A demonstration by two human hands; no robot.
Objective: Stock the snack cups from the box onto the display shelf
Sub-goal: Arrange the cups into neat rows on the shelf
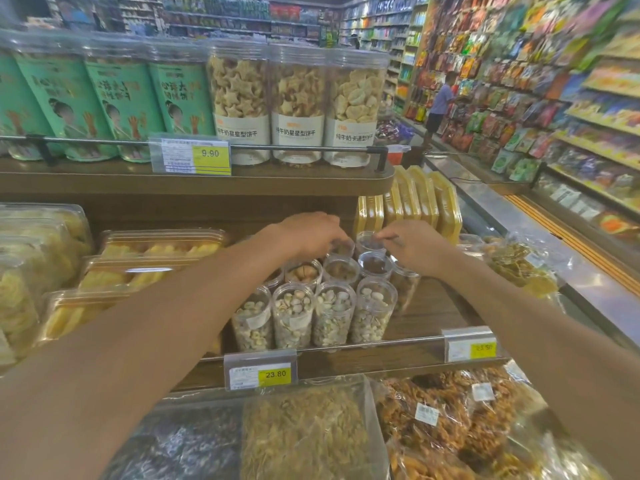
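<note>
Clear plastic snack cups stand in rows on the middle wooden shelf (436,313). The front row (313,315) holds pale nuts, and darker snacks fill the cups behind (341,270). My left hand (310,233) reaches over the back rows, fingers curled on the rim of a rear cup (343,247). My right hand (412,245) grips the top of the neighbouring rear cup (369,242) with its fingertips. Both cups rest among the others. The box is out of view.
Tall biscuit jars (298,102) and green canisters (121,102) line the top shelf behind a rail. Clear trays of dried fruit (145,258) lie to the left, yellow packs (426,199) at right. Bagged snacks (308,434) fill the bottom. A person (438,105) stands in the aisle.
</note>
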